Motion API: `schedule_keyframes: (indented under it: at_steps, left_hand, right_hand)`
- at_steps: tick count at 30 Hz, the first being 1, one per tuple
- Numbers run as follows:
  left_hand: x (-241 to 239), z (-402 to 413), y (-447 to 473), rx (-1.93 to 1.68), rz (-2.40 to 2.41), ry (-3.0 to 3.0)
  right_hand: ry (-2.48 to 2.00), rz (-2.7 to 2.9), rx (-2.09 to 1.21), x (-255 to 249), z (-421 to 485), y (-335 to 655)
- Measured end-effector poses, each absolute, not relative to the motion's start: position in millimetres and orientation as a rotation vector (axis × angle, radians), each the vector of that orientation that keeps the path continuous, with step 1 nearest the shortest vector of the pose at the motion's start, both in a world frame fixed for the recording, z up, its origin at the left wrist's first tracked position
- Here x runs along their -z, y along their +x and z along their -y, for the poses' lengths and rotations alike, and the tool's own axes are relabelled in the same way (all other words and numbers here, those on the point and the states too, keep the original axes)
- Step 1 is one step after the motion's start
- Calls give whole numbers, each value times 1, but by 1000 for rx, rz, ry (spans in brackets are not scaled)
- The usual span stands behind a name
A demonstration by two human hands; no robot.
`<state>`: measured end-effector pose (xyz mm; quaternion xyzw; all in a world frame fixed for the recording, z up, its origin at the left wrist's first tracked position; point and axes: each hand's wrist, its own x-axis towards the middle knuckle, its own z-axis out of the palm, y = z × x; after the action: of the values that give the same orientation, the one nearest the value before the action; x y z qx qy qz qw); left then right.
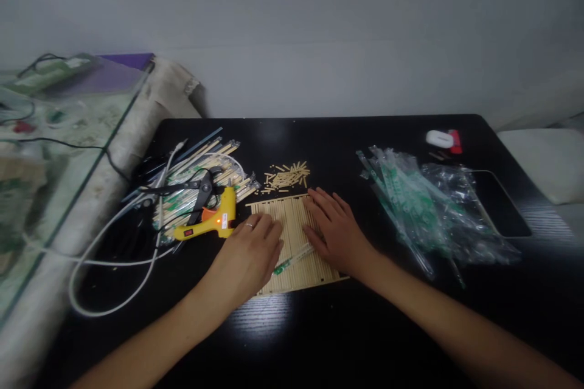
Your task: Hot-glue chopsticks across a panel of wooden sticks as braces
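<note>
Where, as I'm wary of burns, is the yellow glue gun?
In the head view, the yellow glue gun is left of centre, beside the left hand and the wrapped sticks.

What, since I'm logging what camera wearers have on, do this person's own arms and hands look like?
Both the left forearm and right forearm are bare, with no sleeve, watch or bracelet in view. The left hand is ungloved, with a thin, shiny, silver-coloured ring on one finger. The right hand is ungloved, with no ring visible.
</note>
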<state>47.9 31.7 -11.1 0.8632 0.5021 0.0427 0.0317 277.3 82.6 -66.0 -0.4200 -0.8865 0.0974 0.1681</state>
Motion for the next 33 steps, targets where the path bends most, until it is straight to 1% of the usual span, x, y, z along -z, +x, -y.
schedule_keyframes:
  at_steps: [33]
  left_hand:
    - [12,-30,50,-118,-1565,2637]
  right_hand:
    - [-1194,2512,-291,67,-82,278]
